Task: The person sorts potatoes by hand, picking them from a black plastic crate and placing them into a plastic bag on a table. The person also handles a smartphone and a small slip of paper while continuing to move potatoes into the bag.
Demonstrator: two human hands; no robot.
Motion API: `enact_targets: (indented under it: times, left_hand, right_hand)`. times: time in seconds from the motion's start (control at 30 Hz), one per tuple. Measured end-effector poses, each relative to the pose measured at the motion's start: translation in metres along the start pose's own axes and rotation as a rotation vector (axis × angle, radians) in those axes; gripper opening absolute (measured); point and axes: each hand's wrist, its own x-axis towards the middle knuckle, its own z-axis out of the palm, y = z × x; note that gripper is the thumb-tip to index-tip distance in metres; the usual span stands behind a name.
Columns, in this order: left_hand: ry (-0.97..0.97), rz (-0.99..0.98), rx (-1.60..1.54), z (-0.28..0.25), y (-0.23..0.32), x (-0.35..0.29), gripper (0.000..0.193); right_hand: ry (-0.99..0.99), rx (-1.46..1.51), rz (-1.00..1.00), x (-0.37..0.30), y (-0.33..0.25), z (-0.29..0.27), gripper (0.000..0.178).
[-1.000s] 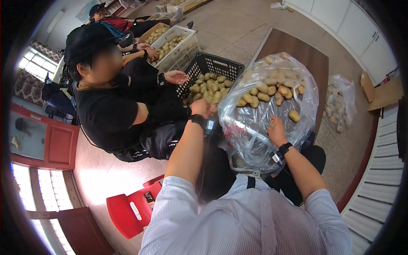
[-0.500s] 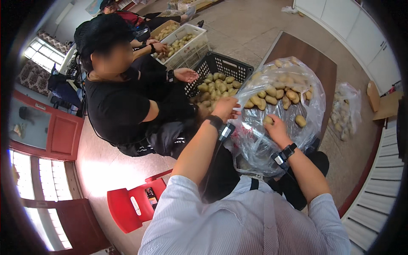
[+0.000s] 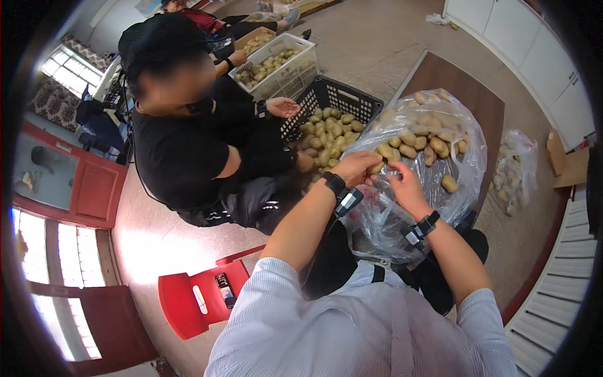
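Observation:
My left hand (image 3: 355, 168) is closed on a potato (image 3: 375, 168), over the near left part of a clear plastic bag (image 3: 433, 195). Close beside that potato is my right hand (image 3: 407, 188), its thumb and forefinger slightly apart and nothing visible between them. Beyond my hands, several potatoes (image 3: 408, 137) are heaped in the bag, partly under its film. One single potato (image 3: 449, 183) rests apart, to the right of my right hand.
The bag rests on a brown table (image 3: 461, 78). Left of it stands a black crate (image 3: 352, 97) of potatoes, where a co-worker (image 3: 182, 135) sits with both hands nearby. A white crate (image 3: 301, 63) stands farther back, a red chair (image 3: 195, 295) at lower left, another bag (image 3: 515, 166) on the right floor.
My right hand has moved left and slightly up toward my left hand. The potato it held now appears between the hands, in my left fingers. The co-worker's hand stays over the black crate.

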Motion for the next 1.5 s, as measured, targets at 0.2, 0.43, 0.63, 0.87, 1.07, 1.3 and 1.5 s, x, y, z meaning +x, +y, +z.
enact_targets:
  times: [0.2, 0.43, 0.63, 0.87, 1.07, 1.3, 1.5]
  left_hand:
    - [0.178, 0.073, -0.178, -0.016, 0.008, -0.002, 0.022]
    - [0.457, 0.626, 0.617, -0.138, -0.031, 0.018, 0.034]
    - [0.638, 0.097, -0.395, -0.089, -0.006, 0.019, 0.019]
    - [0.700, 0.128, -0.346, -0.078, -0.016, 0.034, 0.012]
    - [0.607, 0.616, 0.483, -0.232, -0.068, 0.031, 0.013]
    - [0.606, 0.574, 0.333, -0.270, -0.076, 0.017, 0.022]
    - [0.597, 0.099, -0.250, -0.084, -0.038, 0.060, 0.030]
  right_hand:
    - [0.167, -0.324, 0.002, -0.001, 0.057, -0.040, 0.039]
    - [0.269, -0.843, 0.164, 0.000, 0.118, -0.084, 0.044]
    - [0.258, -0.856, 0.317, -0.021, 0.141, -0.088, 0.040]
    - [0.158, -0.803, 0.398, -0.039, 0.138, -0.083, 0.032]
    - [0.054, -0.618, 0.260, -0.018, 0.113, -0.047, 0.037]
    - [0.028, -0.245, 0.198, -0.018, 0.095, -0.011, 0.043]
    - [-0.013, 0.260, 0.545, -0.046, 0.118, -0.034, 0.040]
